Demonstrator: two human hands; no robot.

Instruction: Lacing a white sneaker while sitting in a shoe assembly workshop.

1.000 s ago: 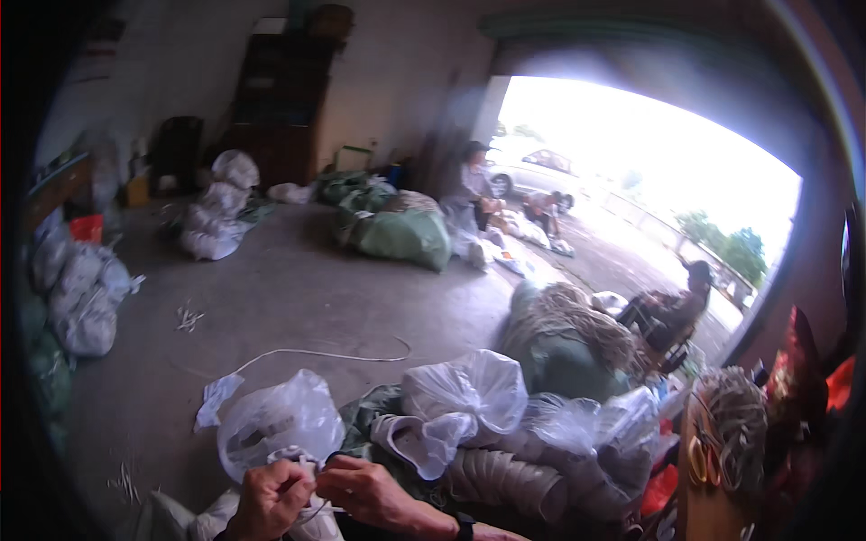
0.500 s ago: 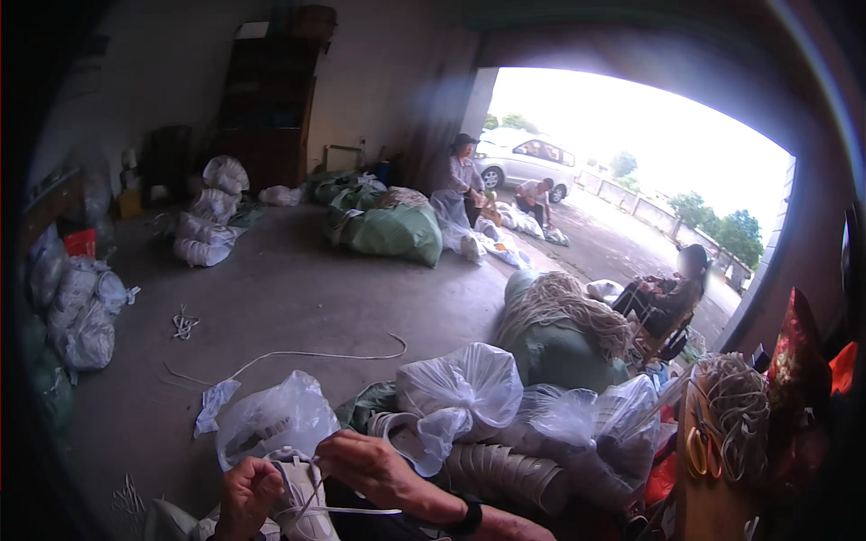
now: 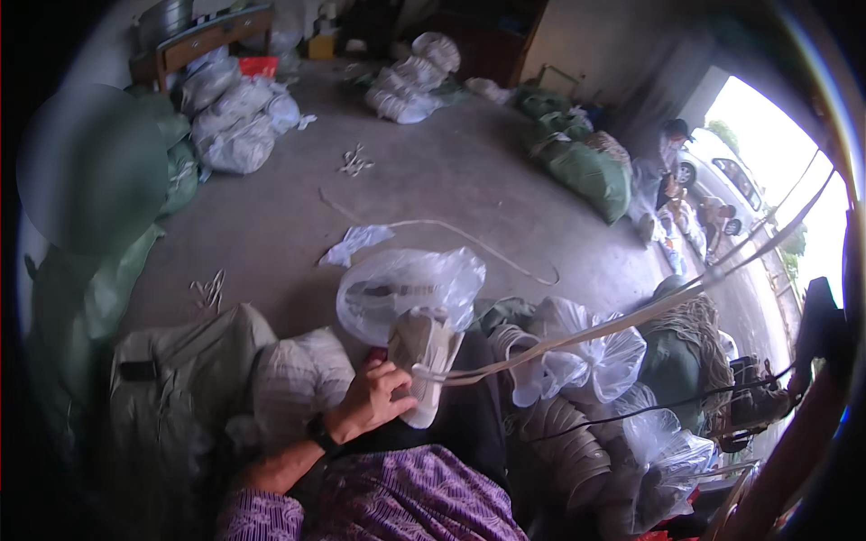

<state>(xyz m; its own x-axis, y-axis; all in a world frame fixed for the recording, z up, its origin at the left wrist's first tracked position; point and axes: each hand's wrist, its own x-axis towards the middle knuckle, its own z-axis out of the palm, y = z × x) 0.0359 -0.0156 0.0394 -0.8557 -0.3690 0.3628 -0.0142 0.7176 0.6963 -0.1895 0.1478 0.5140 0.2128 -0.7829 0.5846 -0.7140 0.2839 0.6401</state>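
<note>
A whitish shoe [image 3: 422,361] rests over my dark-trousered legs. My left hand [image 3: 374,398] is at its left side, fingers curled against it. From the shoe a long pale shoelace [image 3: 577,338] stretches up to the right in two strands, taut toward the picture's rim. A dim forearm-like shape [image 3: 780,460] with a black band [image 3: 819,320] rises at the far right, apparently my right arm. The fingers of my right hand are lost in the dark rim. Behind the shoe lies a clear plastic bag [image 3: 397,279] with something pale inside.
Bags of nested shoe pieces [image 3: 564,442] stand at my right, and a wrapped stack [image 3: 302,379] at my left. Green sacks [image 3: 90,288] line the left. A loose cord [image 3: 469,236] lies on the concrete floor. Other people [image 3: 672,158] sit near the doorway by a van.
My view has swung left. My right hand has left the shoe, and the lace now stretches far to the right. My left hand stays at the shoe.
</note>
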